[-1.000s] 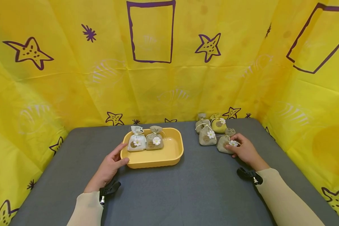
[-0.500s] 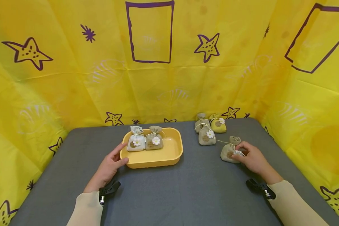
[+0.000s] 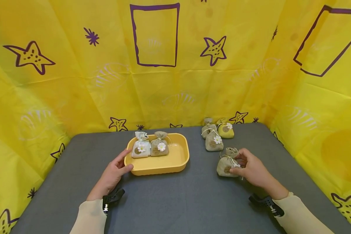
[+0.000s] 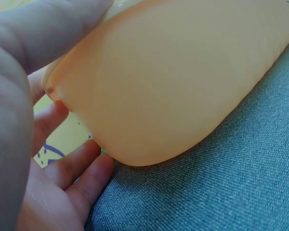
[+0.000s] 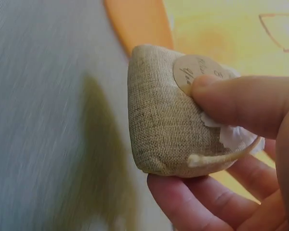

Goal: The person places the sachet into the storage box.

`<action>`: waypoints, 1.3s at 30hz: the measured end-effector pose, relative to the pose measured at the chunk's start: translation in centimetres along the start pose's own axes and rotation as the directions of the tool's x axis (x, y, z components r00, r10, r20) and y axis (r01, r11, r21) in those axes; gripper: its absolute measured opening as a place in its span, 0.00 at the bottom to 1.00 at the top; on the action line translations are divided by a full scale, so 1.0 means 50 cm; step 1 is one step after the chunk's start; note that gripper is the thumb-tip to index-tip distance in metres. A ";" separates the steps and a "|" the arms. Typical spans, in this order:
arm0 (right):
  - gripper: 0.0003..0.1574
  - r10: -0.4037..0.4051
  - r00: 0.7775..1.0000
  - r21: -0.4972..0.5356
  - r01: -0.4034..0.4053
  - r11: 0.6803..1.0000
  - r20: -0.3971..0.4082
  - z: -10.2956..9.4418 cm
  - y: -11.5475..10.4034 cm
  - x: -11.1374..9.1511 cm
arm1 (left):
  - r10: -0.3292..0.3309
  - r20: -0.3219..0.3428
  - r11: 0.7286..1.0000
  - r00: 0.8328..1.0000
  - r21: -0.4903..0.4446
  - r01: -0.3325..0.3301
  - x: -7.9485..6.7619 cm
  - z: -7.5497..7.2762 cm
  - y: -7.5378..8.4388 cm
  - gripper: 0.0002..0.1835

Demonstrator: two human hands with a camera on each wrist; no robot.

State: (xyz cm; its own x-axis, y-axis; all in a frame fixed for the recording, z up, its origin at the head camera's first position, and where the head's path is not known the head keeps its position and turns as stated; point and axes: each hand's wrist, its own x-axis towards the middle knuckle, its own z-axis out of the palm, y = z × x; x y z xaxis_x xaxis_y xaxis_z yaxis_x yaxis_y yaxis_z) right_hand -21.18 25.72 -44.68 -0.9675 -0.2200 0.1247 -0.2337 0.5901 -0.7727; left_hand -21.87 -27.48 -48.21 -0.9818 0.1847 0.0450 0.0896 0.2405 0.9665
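Observation:
My right hand (image 3: 253, 169) pinches a beige cloth sachet (image 5: 159, 106), its thumb on the round label and white flower, fingers behind. In the right wrist view a shadow lies on the cloth beside the sachet, which looks raised off the table. At the left, my left hand (image 3: 112, 172) holds the end of a yellow plastic tray (image 4: 173, 86), thumb at the rim and fingers along the outer wall. Inside the tray a pale blue sachet (image 3: 141, 150) and a brown sachet (image 3: 159, 150) lean side by side against the back wall.
Behind the right hand stand a beige sachet (image 3: 213, 146), a partly hidden brown sachet (image 3: 206, 128) and a yellow sachet (image 3: 226, 132). Grey cloth (image 3: 175, 201) covers the table. A yellow patterned curtain (image 3: 163, 81) encloses the back and sides.
The right hand has drawn the beige sachet away from the group, first toward the right and front, then back leftward and nearer to me. The left hand and the tray have stayed in place.

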 end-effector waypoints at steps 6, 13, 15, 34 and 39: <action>0.51 -0.012 1.000 0.080 0.011 0.997 0.019 0.019 -0.052 0.019 | -0.008 0.002 1.000 1.000 0.005 0.008 -0.002 0.002 0.001 0.36; 0.56 -0.089 0.995 0.106 0.084 0.991 0.042 0.035 -0.128 0.057 | -0.026 0.001 1.000 1.000 0.005 0.026 -0.001 0.002 0.001 0.36; 0.56 -0.110 0.993 0.103 0.105 0.989 0.044 0.040 -0.149 0.071 | -0.029 0.000 1.000 1.000 0.009 0.029 -0.001 0.001 0.001 0.36; 0.38 -0.077 0.992 0.230 0.052 0.972 0.100 0.140 -0.256 0.216 | -0.010 0.002 1.000 1.000 -0.026 0.010 0.002 0.003 -0.010 0.36; 0.40 -0.089 0.985 0.202 0.057 0.978 0.149 0.180 -0.258 0.242 | -0.005 -0.001 1.000 1.000 -0.024 0.005 0.001 0.001 -0.004 0.35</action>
State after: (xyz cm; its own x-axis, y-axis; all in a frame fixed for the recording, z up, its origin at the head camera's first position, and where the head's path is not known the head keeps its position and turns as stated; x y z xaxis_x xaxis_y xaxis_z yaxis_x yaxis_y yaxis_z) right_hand -29.00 8.47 -38.79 -0.9177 -0.3849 0.0982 -0.2643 0.4072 -0.8742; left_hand -21.92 -27.48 -48.41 -0.9824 0.1826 0.0402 0.0804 0.2185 0.9725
